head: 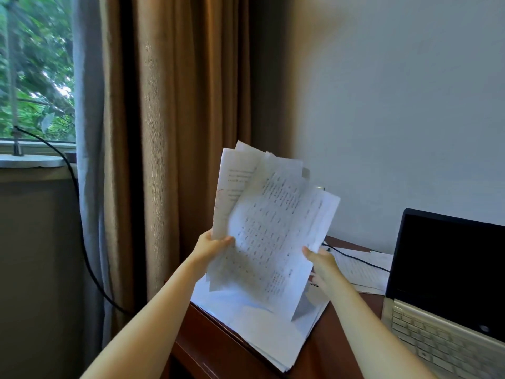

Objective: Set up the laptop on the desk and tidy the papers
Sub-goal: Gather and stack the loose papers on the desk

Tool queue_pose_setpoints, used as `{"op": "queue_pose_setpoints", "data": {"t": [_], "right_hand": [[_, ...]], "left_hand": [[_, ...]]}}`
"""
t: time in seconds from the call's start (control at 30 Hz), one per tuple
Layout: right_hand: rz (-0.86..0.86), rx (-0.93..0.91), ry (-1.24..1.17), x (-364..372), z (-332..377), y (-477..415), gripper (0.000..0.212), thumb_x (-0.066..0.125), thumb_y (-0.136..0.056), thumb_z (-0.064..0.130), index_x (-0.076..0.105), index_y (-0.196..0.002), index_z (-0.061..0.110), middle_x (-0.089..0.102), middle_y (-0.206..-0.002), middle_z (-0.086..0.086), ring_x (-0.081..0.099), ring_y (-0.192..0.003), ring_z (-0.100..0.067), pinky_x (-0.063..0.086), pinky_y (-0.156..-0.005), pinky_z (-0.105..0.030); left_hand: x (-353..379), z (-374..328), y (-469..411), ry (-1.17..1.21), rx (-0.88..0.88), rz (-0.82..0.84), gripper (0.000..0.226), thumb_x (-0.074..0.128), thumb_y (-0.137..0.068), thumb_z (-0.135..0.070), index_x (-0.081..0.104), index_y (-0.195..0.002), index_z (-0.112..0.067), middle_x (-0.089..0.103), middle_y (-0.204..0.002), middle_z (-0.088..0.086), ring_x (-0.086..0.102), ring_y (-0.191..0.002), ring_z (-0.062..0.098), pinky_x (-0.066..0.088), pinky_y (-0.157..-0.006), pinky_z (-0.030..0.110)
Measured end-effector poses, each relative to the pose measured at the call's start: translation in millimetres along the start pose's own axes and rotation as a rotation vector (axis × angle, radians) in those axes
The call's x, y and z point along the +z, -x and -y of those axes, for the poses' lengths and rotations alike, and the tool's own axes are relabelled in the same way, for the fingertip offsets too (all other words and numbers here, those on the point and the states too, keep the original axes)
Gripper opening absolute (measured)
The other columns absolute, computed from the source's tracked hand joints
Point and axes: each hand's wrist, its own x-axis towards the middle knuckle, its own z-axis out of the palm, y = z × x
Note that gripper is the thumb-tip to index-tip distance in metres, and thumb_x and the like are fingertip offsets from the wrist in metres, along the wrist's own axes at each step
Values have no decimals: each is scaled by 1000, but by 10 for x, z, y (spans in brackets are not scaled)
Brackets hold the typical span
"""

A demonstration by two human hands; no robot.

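Observation:
A fanned bundle of printed papers is held up in the air above the desk corner. My left hand grips its left edge, thumb on the front sheet. At the bundle's right edge my right hand holds it with the thumb on the front. Below them a second stack of white papers lies on the wooden desk, overhanging its front edge. The laptop stands open at the right with a dark screen and a pale keyboard.
More sheets lie flat behind the laptop with a black cable across them. A brown curtain hangs left of the desk, a window beyond it, and another black cable runs down from the sill.

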Motion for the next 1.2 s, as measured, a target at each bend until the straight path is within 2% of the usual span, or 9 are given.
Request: {"op": "queue_pose_setpoints", "data": {"t": [0.13, 0.2, 0.37, 0.47, 0.6, 0.8, 0.9, 1.03, 1.2], "right_hand": [[-94, -128, -78, -41, 143, 42, 26, 46, -98, 8, 54, -120, -4, 58, -107, -15, 58, -92, -30, 42, -62, -29], [-122, -201, -57, -86, 172, 6, 27, 47, -97, 9, 54, -115, -9, 59, -102, -17, 54, -85, -23, 41, -64, -28], [-54, -274, -104, -99, 265, 23, 30, 51, -96, 15, 52, -125, 6, 56, -117, -4, 51, -107, -16, 39, -89, -29], [-34, -294, -71, -76, 257, 10, 39, 53, -94, 16, 48, -130, 0, 55, -118, -7, 53, -114, -22, 43, -82, -26], [-31, -323, -66, -58, 303, 24, 32, 51, -95, 14, 52, -125, 0, 61, -108, -12, 57, -93, -21, 44, -65, -20], [-58, -413, -112, 16, 453, 47, 40, 47, -98, 13, 44, -137, 6, 52, -132, -5, 47, -125, -22, 35, -96, -26], [-62, -428, -118, 19, 587, 29, 42, 49, -97, 18, 43, -137, 7, 51, -135, -6, 48, -123, -21, 35, -97, -28], [-59, -433, -124, -25, 659, 31, 52, 56, -92, 26, 40, -137, 7, 50, -133, -3, 51, -118, -24, 42, -100, -38], [5, -397, -158, 47, 647, 141, 41, 55, -93, 24, 46, -132, 11, 59, -118, -7, 57, -103, -24, 48, -85, -35]], "left_hand": [[-2, -13, -19, 47, 19, 43, 20, 66, -86, -8, 59, -105, -8, 64, -92, 6, 62, -79, 18, 52, -65, 29], [11, -23, -36, 52, 29, 58, 23, 68, -84, -8, 60, -105, -6, 64, -97, 8, 62, -83, 20, 52, -72, 32], [90, -121, -75, 108, 62, 44, 26, 67, -84, -8, 60, -108, -4, 63, -97, 6, 61, -84, 19, 48, -82, 35], [158, -181, -82, 110, 81, 67, 21, 65, -86, -11, 60, -106, -4, 64, -94, 7, 62, -79, 18, 55, -70, 27], [245, -259, -89, 107, 147, 71, 21, 63, -87, -13, 60, -107, -6, 64, -88, -1, 62, -81, 14, 51, -60, 19], [343, -474, -87, 65, 242, 63, 23, 63, -88, -12, 59, -109, -5, 64, -94, 2, 62, -79, 12, 50, -54, 15], [336, -596, -97, 46, 291, 41, 24, 62, -88, -14, 59, -109, -4, 62, -98, 4, 60, -88, 19, 48, -59, 19], [295, -639, -118, 47, 349, -16, 25, 66, -85, -21, 57, -105, -10, 62, -98, -1, 61, -86, 13, 50, -60, 18], [338, -578, -130, 60, 370, -37, 37, 70, -81, -27, 53, -111, -12, 62, -99, -2, 62, -88, 13, 47, -62, 18]]}}
